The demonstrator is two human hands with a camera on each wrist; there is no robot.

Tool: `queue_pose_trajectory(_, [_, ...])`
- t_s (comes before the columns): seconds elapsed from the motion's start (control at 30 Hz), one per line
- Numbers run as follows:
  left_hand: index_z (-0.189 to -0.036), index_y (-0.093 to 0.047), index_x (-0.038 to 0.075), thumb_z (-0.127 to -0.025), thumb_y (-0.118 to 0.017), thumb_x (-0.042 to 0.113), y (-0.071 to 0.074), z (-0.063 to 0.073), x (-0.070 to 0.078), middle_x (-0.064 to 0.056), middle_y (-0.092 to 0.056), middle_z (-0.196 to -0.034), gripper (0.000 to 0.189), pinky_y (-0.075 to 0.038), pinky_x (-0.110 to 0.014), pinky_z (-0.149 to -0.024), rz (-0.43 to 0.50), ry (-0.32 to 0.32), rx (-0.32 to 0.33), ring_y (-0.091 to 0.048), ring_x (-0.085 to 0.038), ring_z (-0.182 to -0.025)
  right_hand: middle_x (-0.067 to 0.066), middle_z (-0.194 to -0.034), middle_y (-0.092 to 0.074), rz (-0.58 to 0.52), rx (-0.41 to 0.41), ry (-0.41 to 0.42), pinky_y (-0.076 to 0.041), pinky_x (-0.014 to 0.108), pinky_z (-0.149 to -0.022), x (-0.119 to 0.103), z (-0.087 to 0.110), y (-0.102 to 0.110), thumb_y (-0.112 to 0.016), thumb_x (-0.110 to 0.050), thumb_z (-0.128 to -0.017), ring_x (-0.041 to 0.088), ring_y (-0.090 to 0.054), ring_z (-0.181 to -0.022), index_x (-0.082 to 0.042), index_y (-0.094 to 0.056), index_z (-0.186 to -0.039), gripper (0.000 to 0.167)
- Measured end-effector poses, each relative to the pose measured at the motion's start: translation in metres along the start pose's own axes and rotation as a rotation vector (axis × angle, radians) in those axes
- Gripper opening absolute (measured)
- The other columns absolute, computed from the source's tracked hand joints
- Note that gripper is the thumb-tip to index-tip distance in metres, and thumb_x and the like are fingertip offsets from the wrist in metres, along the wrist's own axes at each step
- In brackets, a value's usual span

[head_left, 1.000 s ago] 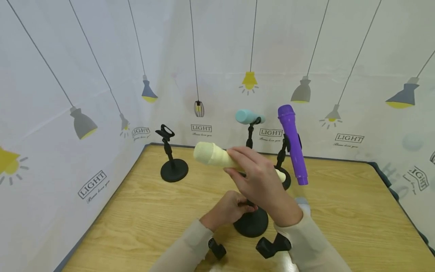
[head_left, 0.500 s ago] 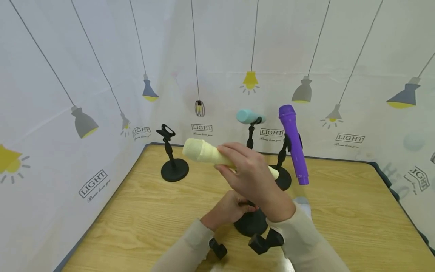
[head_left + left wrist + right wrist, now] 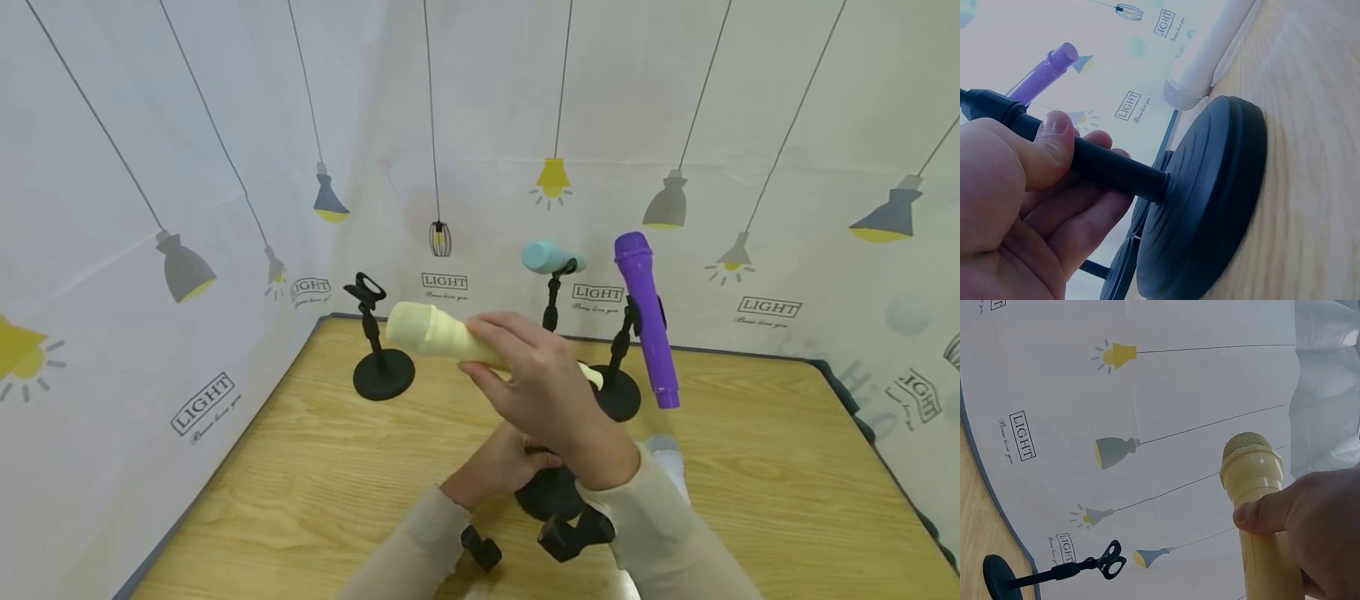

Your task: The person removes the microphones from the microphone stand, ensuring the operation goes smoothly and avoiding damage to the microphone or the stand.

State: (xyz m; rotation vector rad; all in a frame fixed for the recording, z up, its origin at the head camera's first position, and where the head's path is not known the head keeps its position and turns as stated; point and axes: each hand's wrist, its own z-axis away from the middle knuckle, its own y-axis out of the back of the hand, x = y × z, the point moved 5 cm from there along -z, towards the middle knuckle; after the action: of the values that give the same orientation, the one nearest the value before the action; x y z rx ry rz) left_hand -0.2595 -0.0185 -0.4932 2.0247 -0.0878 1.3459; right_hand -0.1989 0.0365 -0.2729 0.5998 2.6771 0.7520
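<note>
**A:** Printed sheeting (image 3: pixel 187 125) with hanging-lamp drawings is backing a wooden tabletop (image 3: pixel 750 500). What are the hands doing?

**B:** The right hand (image 3: pixel 551 396) is curling its fingers and thumb around the middle of a pale yellow microphone (image 3: pixel 431 333), which is being held above the tabletop, nearly level, with its mesh head pointing toward the person's left. The right wrist view is showing the thumb (image 3: pixel 1266 512) pressing on the barrel just below the head. The left hand (image 3: pixel 498 462) is gripping the upright post of a black stand (image 3: pixel 551 496); the left wrist view is showing the thumb (image 3: pixel 1044 147) lying over the post (image 3: pixel 1110 169) just above the round base (image 3: pixel 1210 200), which is resting on the wood.

**A:** And what is lying around them?

**B:** Just beside that base, a white microphone (image 3: pixel 1207 59) is lying on the tabletop. Farther back, a purple microphone (image 3: pixel 645 317) is sitting tilted in a second stand (image 3: pixel 618 392), and a light-blue microphone (image 3: pixel 547 257) is resting in a third stand (image 3: pixel 552 300) near the backdrop. An empty stand (image 3: pixel 378 354) with an open clip is standing at the far left, well apart from the hands. Two black wrist-worn cameras (image 3: pixel 573 533) are showing at the pale sleeves (image 3: pixel 660 533).
</note>
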Motion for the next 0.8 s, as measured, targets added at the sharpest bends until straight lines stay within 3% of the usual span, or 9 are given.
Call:
queue_pose_trajectory(0.17, [-0.116, -0.073, 0.011, -0.102, -0.074, 0.006, 0.0, 0.0, 0.0, -0.001, -0.072, -0.102, 0.015, -0.05, -0.021, -0.087, -0.029, 0.006, -0.009, -0.058, -0.004, -0.092, 0.018, -0.117, -0.077, -0.021, -0.012, 0.015, -0.068, 0.036, -0.085, -0.006, -0.004, -0.001, -0.091, -0.003, -0.086, 0.029, -0.079, -0.099, 0.006, -0.076, -0.119, 0.037])
queue_pose_trajectory(0.27, [-0.12, -0.069, 0.011, -0.103, -0.073, 0.008, 0.001, 0.001, 0.0, 0.0, -0.069, -0.103, 0.017, -0.049, -0.024, -0.093, -0.094, 0.018, -0.007, -0.057, -0.008, -0.097, 0.018, -0.117, -0.077, -0.027, -0.017, 0.032, -0.067, 0.036, -0.088, -0.012, -0.007, -0.002, -0.091, -0.004, -0.086, 0.029, -0.079, -0.101, 0.006, -0.076, -0.12, 0.038])
queue_pose_trajectory(0.47, [-0.141, -0.058, 0.006, -0.113, -0.056, 0.022, 0.0, 0.003, 0.0, -0.006, -0.062, -0.135, 0.032, -0.044, -0.04, -0.117, -0.229, 0.036, -0.033, -0.054, -0.019, -0.127, 0.018, -0.121, -0.077, -0.022, -0.035, 0.082, -0.065, 0.033, -0.094, -0.024, -0.014, -0.007, -0.09, -0.008, -0.088, 0.029, -0.079, -0.108, 0.006, -0.075, -0.123, 0.041])
queue_pose_trajectory(0.57, [-0.144, -0.055, 0.003, -0.115, -0.05, 0.023, 0.0, 0.005, 0.001, -0.01, -0.059, -0.141, 0.035, -0.043, -0.045, -0.119, -0.267, 0.051, -0.05, -0.053, -0.023, -0.132, 0.018, -0.122, -0.077, -0.004, -0.046, 0.099, -0.064, 0.032, -0.096, -0.028, -0.016, -0.009, -0.09, -0.009, -0.089, 0.029, -0.078, -0.109, 0.006, -0.075, -0.125, 0.042])
queue_pose_trajectory(0.8, [-0.145, -0.053, 0.011, -0.111, -0.062, 0.029, 0.003, 0.003, 0.002, -0.002, -0.058, -0.135, 0.04, -0.042, -0.041, -0.119, -0.176, 0.033, -0.012, -0.051, -0.017, -0.128, 0.017, -0.122, -0.077, 0.033, -0.032, 0.1, -0.065, 0.033, -0.096, -0.029, -0.017, -0.003, -0.09, -0.008, -0.088, 0.028, -0.078, -0.108, 0.005, -0.075, -0.125, 0.042])
